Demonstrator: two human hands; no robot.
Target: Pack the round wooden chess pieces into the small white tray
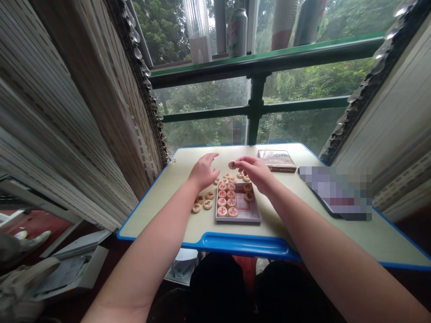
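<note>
Pinched in the fingers of my right hand (253, 169) is a round wooden Chinese chess piece (232, 165) with a black character, raised above the far end of a shallow box (240, 220). My left hand (203, 172) hovers to the left, fingers apart, with nothing in it. Two columns of red-marked pieces (230, 202) fill the box's left side, and a couple of black-marked pieces (248, 196) sit at its right edge. Loose black-marked pieces (208, 204) lie left of the box, with several more (226, 177) beyond it, partly hidden by my right hand.
A flat printed box lid (277, 159) lies at the back right of the blue-edged table (148, 215). Right of my arm is a dark-edged flat object (333, 193), its surface blurred out. A can (237, 32) and cups stand on the window ledge.
</note>
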